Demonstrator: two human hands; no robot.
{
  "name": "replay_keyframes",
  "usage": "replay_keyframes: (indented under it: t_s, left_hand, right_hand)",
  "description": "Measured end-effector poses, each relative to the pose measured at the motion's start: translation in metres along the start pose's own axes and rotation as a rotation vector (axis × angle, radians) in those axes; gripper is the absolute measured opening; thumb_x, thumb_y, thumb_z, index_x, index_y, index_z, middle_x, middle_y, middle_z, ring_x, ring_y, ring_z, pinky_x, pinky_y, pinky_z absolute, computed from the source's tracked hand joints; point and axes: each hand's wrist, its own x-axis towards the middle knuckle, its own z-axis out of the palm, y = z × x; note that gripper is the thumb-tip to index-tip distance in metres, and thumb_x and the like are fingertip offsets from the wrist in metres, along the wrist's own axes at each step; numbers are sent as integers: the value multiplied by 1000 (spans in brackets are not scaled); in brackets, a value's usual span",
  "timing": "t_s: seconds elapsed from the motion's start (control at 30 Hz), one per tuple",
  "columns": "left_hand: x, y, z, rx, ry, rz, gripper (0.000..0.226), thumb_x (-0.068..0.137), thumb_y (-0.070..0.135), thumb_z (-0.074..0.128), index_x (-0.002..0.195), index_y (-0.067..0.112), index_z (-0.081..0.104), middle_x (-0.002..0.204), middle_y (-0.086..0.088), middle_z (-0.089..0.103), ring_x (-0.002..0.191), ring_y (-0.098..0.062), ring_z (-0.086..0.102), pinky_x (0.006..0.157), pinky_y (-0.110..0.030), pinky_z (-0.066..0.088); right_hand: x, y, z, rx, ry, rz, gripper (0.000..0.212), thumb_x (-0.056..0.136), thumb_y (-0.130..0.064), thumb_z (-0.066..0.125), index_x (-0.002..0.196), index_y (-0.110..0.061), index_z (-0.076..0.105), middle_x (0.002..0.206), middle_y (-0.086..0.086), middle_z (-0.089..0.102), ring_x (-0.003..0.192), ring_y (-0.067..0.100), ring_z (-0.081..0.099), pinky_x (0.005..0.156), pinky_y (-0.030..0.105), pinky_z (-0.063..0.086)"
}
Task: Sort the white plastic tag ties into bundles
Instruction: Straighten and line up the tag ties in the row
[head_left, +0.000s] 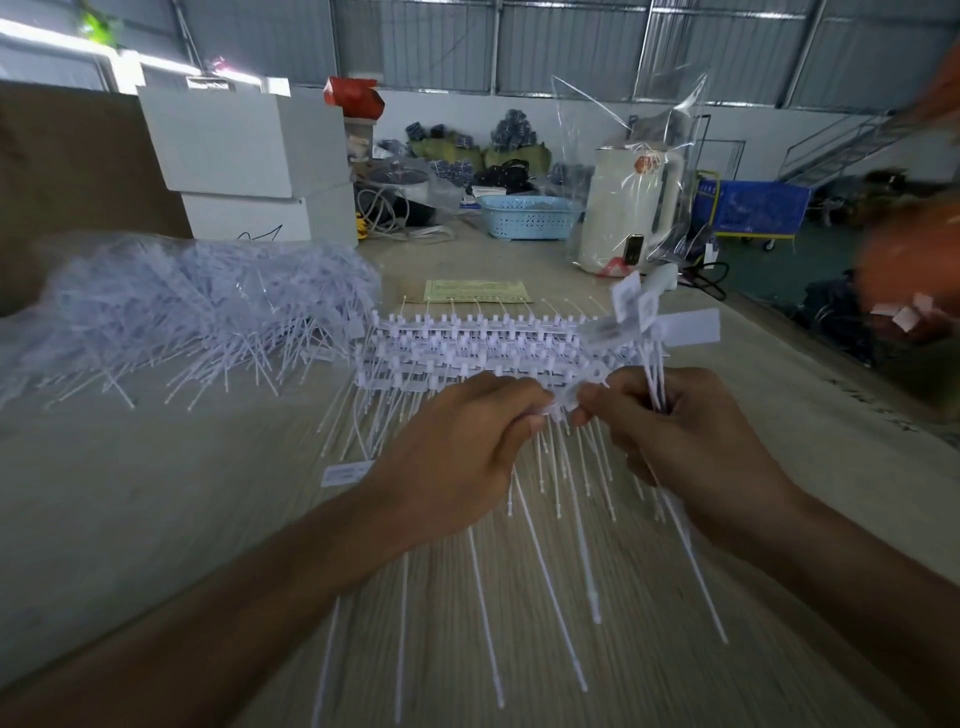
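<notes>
A: Where are the hands right now?

B: Both are at the centre of the frame, close together. The right hand (670, 431) has its fingers curled round a small clutch of white plastic tag ties (655, 332), their flat tags fanned out above the fist and their thin tails hanging below. The left hand (467, 447) pinches one more white tie (558, 402) just beside it, so the two nearly touch.

A: And the rest of the stock?

B: A connected strip of white moulded ties (483, 348) lies on the pale wood-grain table (156, 493) just above the hands. A loose heap of white ties in clear plastic (197, 306) sits at the left of the frame.

A: So how is this step done well?

B: I'd say it is about feeding the single tie into the bundle with its tag level with the others. The right hand should slacken only enough to admit it, or the tails may slip out below.

A: Any risk?

B: Probably snagging: the hanging tails cross those on the table and could drag some along.
</notes>
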Motion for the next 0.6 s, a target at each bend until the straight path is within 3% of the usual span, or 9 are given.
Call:
replay_keyframes:
  t_s: [0.1,0.17,0.27,0.33,0.4,0.43,0.5,0.6]
  left_hand:
    - [2,1,-3,-15,33,27,24,102,21,47,102,6,66,76,0,56,67,-16,49,59,-33,40]
    - [1,0,-3,-24,31,34,25,102,21,48,106,7,68,81,0,60,69,-15,52,60,-30,39]
    - [-2,0,-1,-16,-21,45,21,100,13,50,106,6,69,85,5,59,71,-10,52,62,-20,37]
    - [-3,-1,-1,-12,-23,54,20,91,-1,55,99,5,72,82,9,60,69,1,55,64,-3,36]
    - [-2,-1,-4,-42,-10,58,23,85,-10,58,88,8,71,77,26,54,68,17,55,64,5,33]
    - [-1,-1,-5,-60,-7,64,21,87,-6,58,85,11,69,74,33,46,69,23,50,62,5,31]
    - [1,0,-5,-65,-1,66,16,97,15,56,87,12,69,69,31,40,67,16,48,60,-2,32]
    - [3,1,-4,-88,17,87,20,98,21,58,99,5,71,75,7,63,71,-3,52,68,-15,41]
  right_hand:
    - [-2,-3,-1,-24,-14,-60,30,94,-26,65,71,-9,73,55,19,30,46,18,28,47,22,26]
    - [-2,-1,-5,-156,-40,-152,35,95,-25,64,70,0,68,49,3,33,43,6,30,47,14,27]
    - [-3,-1,-10,-459,-95,-378,38,98,-29,58,63,-15,60,49,-10,35,43,3,37,48,12,27]
    - [0,1,-14,-563,-150,-559,39,101,-25,48,64,-14,53,56,-15,33,47,0,34,51,13,26]
    - [3,4,-17,-602,-189,-629,37,102,-25,44,68,-15,54,61,-14,35,50,0,33,51,19,28]
    - [5,5,-19,-620,-180,-618,37,103,-26,45,69,-19,57,60,-13,37,49,0,35,51,20,29]
    - [6,4,-20,-625,-130,-513,40,103,-31,52,63,-37,53,50,-14,37,43,2,39,48,13,28]
    - [8,3,-22,-529,-95,-283,39,94,-34,59,56,-41,59,44,-15,45,41,0,45,47,8,31]
